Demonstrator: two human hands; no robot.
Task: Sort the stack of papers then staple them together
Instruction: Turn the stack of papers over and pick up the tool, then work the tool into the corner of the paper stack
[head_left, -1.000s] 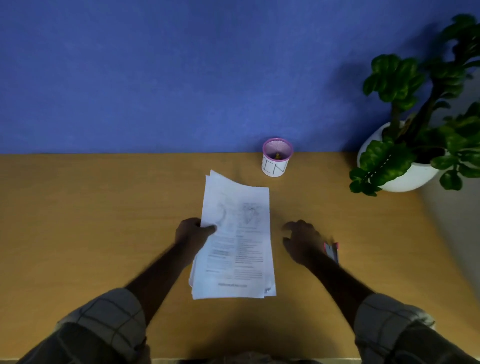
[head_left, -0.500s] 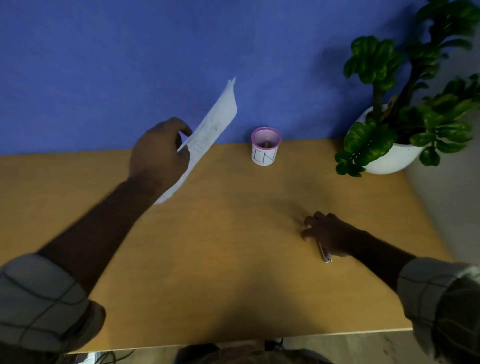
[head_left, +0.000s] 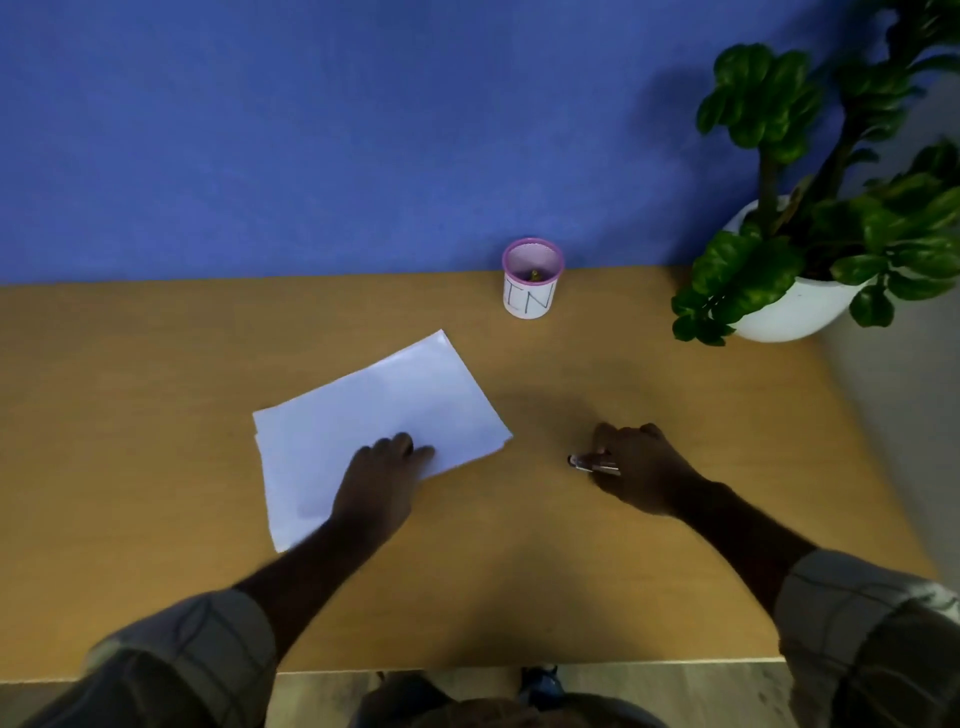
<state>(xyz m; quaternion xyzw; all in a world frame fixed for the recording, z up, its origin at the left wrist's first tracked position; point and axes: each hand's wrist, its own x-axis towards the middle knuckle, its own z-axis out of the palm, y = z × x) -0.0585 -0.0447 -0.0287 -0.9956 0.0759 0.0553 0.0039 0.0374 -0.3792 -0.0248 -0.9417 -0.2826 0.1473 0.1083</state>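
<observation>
The stack of papers (head_left: 382, 415) lies flat on the wooden desk (head_left: 156, 467), blank side up and turned at an angle, in front of the pink-rimmed cup (head_left: 531, 278) and to its left. The sheets are not fully even; a second edge shows at the left side. The left hand (head_left: 382, 480) rests on the near edge of the stack, palm down, and its fingers lie close together and almost straight on the top sheet. They press it and do not pinch it.

The right hand (head_left: 636, 465) is on the desk in front of the cup and to its right, apart from the papers. Its fingers are curled round a small stapler (head_left: 592, 463), and only the metal end shows out of the hand, pointing toward the papers. The stapler does not touch the stack. A potted plant (head_left: 795, 249) stands to the right of the cup, at the blue wall (head_left: 311, 130).
</observation>
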